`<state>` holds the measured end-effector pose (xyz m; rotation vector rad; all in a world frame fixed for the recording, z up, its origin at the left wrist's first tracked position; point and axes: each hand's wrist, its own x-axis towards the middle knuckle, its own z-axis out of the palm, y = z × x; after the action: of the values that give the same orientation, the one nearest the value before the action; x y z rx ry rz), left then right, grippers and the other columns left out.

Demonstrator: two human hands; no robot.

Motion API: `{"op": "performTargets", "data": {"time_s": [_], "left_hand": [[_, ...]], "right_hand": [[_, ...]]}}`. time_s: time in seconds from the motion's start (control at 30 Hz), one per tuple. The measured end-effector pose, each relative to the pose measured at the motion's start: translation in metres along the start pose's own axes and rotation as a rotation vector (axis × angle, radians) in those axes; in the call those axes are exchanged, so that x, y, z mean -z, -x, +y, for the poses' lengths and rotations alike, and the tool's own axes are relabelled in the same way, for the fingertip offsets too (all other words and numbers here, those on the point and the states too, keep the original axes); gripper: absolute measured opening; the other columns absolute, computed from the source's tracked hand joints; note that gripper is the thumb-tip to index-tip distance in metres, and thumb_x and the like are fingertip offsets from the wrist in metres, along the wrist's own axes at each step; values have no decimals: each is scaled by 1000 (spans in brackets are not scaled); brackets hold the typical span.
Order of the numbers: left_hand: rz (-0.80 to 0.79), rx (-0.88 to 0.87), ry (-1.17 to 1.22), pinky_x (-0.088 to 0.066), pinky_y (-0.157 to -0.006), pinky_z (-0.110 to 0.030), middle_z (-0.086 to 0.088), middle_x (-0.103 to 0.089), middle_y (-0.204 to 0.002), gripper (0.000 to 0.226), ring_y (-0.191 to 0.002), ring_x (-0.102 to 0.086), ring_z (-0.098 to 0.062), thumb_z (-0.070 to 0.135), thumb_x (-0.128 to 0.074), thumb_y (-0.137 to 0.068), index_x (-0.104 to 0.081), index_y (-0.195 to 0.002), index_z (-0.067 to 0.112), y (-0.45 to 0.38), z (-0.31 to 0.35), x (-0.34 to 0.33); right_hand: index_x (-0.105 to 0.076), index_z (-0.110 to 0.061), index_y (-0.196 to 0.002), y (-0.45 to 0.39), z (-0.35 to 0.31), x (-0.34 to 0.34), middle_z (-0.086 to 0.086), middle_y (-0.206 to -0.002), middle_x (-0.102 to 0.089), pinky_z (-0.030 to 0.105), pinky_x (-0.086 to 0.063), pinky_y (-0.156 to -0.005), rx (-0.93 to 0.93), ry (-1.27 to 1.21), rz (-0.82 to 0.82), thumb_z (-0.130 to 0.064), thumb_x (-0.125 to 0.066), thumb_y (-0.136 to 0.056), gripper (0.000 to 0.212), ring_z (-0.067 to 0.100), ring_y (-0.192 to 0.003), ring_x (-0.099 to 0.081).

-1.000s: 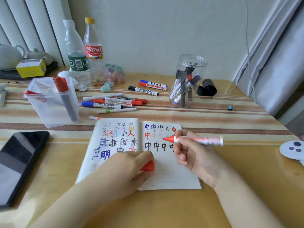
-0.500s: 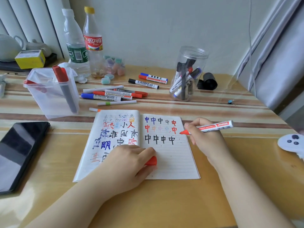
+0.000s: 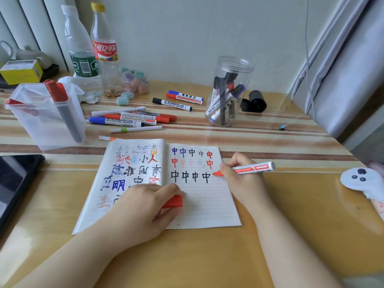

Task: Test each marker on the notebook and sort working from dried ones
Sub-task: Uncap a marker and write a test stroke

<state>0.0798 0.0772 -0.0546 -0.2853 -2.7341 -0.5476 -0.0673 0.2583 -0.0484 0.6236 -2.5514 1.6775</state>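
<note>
An open notebook [image 3: 205, 206] lies on the table, its pages filled with coloured test characters. My right hand [image 3: 242, 179] grips an uncapped red marker [image 3: 253, 168], tip down on the right page just past the row of black characters. My left hand [image 3: 143, 206] rests on the notebook's middle and holds the red cap [image 3: 173, 201]. Several markers [image 3: 133, 119] lie loose beyond the notebook. A round clear jar [image 3: 229, 92] holds several markers. A square clear tub [image 3: 47, 115] at the left holds red-capped ones.
Two plastic bottles [image 3: 91, 50] and pastel erasers [image 3: 135, 82] stand at the back. A dark tablet [image 3: 14, 183] lies at the left edge, a black roll [image 3: 256, 100] by the jar, a white controller [image 3: 361, 179] at the right. A curtain hangs on the right.
My right hand drew the red marker off the second row to the right, then brought its tip down on the third row beside the black characters. My left hand stayed put.
</note>
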Motion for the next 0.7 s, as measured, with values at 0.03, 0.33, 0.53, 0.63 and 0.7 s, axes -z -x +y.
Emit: {"op": "performTargets", "data": {"time_s": [0.03,0.33,0.53,0.63,0.7], "left_hand": [[2,3,5,-50,-52,-25,10,-69,-75,21,-59,-59,-9,47,-40,-83,-41,-101,37,0,0,-1],[19,23,46,-52,-57,-29,7,-71,-81,20,-67,-63,-16,51,-37,-82,-37,-96,38,1,-2,-4],[21,24,51,-52,-58,-29,8,-71,-81,20,-68,-63,-15,51,-40,-83,-39,-98,38,1,-2,-4],[21,30,58,-52,-59,-29,8,-71,-82,20,-68,-64,-15,52,-39,-82,-38,-97,38,2,-2,-3],[20,30,56,-52,-59,-28,8,-71,-81,20,-67,-63,-14,52,-39,-82,-38,-98,38,2,-2,-3]], "right_hand": [[-35,-18,-57,-1,1,0,-12,-47,-43,33,-39,-52,1,-3,2,-12,-63,-83,39,18,-57,-53],[-33,-14,-58,1,-5,1,-9,-46,-38,22,-34,-46,-15,35,-13,-5,-59,-81,36,1,-43,-41],[-34,-12,-59,3,-6,2,-18,-41,-46,15,-28,-43,-19,15,-12,-5,-60,-85,38,-8,-43,-49],[-34,-10,-59,3,-7,0,-11,-42,-43,15,-27,-41,-29,17,-8,-2,-59,-85,37,-10,-42,-50],[-34,-10,-59,3,-7,2,-7,-47,-38,14,-25,-39,-15,33,35,1,-59,-82,36,-9,-42,-48]]}}
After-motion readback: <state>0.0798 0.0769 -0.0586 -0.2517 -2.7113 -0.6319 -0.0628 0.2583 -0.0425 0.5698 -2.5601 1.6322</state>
